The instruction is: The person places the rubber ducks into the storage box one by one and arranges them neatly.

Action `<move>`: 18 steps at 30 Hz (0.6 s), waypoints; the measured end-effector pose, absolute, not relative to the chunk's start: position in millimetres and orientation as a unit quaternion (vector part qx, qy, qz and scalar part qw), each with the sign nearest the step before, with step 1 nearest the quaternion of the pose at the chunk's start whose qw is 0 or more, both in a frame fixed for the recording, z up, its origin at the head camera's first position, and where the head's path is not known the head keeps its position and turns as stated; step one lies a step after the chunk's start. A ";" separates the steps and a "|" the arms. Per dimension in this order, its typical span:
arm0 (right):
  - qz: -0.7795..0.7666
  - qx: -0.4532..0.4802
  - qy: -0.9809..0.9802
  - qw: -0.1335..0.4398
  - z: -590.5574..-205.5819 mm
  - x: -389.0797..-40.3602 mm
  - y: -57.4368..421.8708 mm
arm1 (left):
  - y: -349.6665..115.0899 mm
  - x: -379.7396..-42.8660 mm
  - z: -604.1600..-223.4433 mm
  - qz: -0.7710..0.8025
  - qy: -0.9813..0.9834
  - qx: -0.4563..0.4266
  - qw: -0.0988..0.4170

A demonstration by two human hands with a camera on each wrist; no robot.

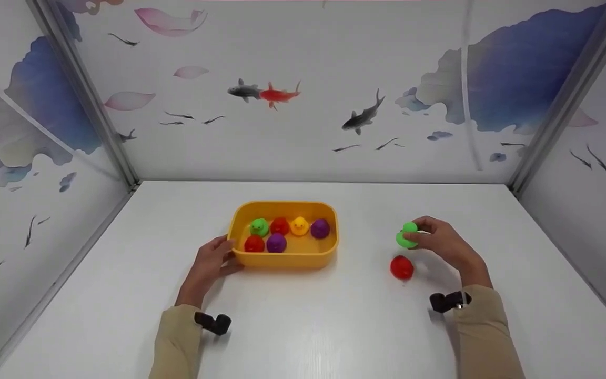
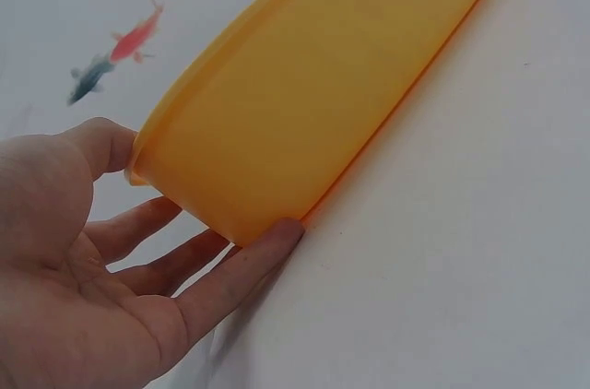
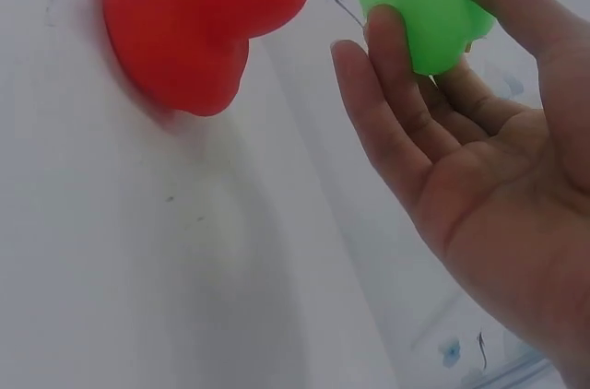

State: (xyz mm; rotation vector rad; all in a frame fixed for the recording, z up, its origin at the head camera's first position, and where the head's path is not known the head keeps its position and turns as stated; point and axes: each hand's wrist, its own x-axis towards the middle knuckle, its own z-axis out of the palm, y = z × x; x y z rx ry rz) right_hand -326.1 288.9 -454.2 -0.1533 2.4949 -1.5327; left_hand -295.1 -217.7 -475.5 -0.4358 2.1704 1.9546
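Note:
An orange-yellow plastic basket (image 1: pixel 282 260) stands on the table, with several small rubber ducks inside. My left hand (image 1: pixel 213 262) holds its left end; in the left wrist view the thumb lies at the rim and the fingers against the lower wall. Off to the right, my right hand (image 1: pixel 444 243) pinches a green rubber duck (image 1: pixel 406 237) between thumb and fingers, above the tabletop. A red rubber duck (image 1: pixel 402 267) sits on the table just below it, and also shows at the upper left of the right wrist view.
Inside the basket are a green duck (image 1: pixel 259 227), a yellow duck (image 1: pixel 299 226), red ducks and purple ducks. White panels with painted fish enclose the white table (image 1: pixel 313 326) at the back and both sides. Dark wrist cameras sit on both sleeves.

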 end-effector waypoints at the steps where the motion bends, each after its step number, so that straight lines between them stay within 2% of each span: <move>1: -0.521 -0.058 0.845 0.103 -453.8 -326.5 288.4 | -217.9 -295.7 -475.2 0.661 0.731 -0.145 0.093; 9: -0.547 -0.081 0.829 0.076 -455.2 -330.0 288.0 | -219.3 -296.2 -475.2 0.666 0.729 -0.132 0.084; 18: -0.596 -0.037 0.800 0.065 -454.7 -332.1 287.2 | -218.2 -296.5 -474.7 0.663 0.730 -0.137 0.089</move>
